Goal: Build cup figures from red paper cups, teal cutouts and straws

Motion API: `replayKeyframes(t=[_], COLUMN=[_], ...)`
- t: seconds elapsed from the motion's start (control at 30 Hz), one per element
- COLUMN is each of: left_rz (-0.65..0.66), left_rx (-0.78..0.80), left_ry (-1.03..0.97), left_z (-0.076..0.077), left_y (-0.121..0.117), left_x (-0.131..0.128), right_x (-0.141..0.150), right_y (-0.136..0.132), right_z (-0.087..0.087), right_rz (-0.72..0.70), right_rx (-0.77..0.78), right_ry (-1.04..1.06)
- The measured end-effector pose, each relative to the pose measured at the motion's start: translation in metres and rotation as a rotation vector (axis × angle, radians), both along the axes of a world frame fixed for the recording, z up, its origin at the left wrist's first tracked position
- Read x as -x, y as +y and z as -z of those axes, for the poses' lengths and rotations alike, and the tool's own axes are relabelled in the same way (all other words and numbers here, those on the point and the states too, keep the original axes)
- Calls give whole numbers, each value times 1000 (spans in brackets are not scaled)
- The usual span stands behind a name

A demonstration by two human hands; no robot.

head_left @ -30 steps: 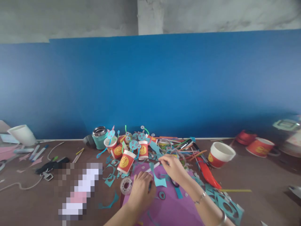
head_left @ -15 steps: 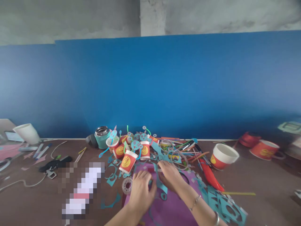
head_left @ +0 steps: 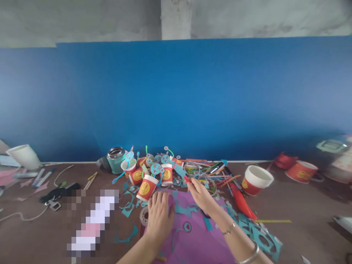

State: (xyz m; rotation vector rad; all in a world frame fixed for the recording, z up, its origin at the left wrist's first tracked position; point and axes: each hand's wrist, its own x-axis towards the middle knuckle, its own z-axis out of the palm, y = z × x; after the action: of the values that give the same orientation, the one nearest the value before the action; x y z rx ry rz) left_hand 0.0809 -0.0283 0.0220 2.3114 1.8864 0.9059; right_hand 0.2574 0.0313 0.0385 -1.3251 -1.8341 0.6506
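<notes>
My left hand point(head_left: 161, 214) lies with its fingers stretched out at the left edge of a purple sheet point(head_left: 200, 244), close to a clear tape roll point(head_left: 144, 216). A small red object point(head_left: 187, 179) sticks out from the pinched fingers of my right hand point(head_left: 199, 194); its kind is hard to make out. Teal paper scraps point(head_left: 183, 209) are on the sheet between my hands. Below them is a small teal disc with a red heart point(head_left: 187, 227), joined to a thin curved strip. Red paper cups point(head_left: 147, 187) with teal paper figures point(head_left: 156, 168) stand beyond my left hand.
Straws and pens point(head_left: 217, 168) lie heaped behind the sheet. To the right are a red pouch-like object point(head_left: 244, 205), stacked white-rimmed cups point(head_left: 257, 179) and cut teal paper point(head_left: 262, 240). A teal thermos point(head_left: 115, 161) stands at back left, with black-cased keys point(head_left: 59, 192) further left.
My right hand has risen slightly off the teal scraps, with the red object now showing in its fingers. My left hand has shifted left and its fingers have straightened.
</notes>
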Motion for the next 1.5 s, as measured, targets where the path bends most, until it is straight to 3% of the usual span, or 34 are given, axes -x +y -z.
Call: replayKeyframes(t=[0.23, 0.37, 0.6, 0.8, 0.97, 1.03, 1.13, 1.27, 1.5], left_rz=[234, 234, 242, 261, 268, 263, 273, 297, 315], left_rx=[154, 217, 207, 192, 138, 132, 129, 127, 242], left_ry=[202, 219, 235, 290, 332, 323, 286, 237, 185], left_z=[6, 14, 20, 17, 29, 35, 41, 36, 15], left_y=[-16, -25, -26, -31, -29, -27, -25, -24, -24], left_x=[-17, -26, -21, -5, 5, 5, 3, 2, 8], right_x=[4, 5, 1, 1, 2, 2, 4, 10, 13], right_y=[0, 2, 5, -3, -6, -5, -4, -3, -8], right_z=[3, 10, 23, 22, 20, 18, 10, 4, 9], right_rz=[-30, -22, 46, 130, 231, 221, 125, 46, -85], right_rx=[16, 17, 43, 106, 141, 84, 23, 321, 622], right_ry=[83, 84, -190, -386, -428, -303, 119, 732, 1070])
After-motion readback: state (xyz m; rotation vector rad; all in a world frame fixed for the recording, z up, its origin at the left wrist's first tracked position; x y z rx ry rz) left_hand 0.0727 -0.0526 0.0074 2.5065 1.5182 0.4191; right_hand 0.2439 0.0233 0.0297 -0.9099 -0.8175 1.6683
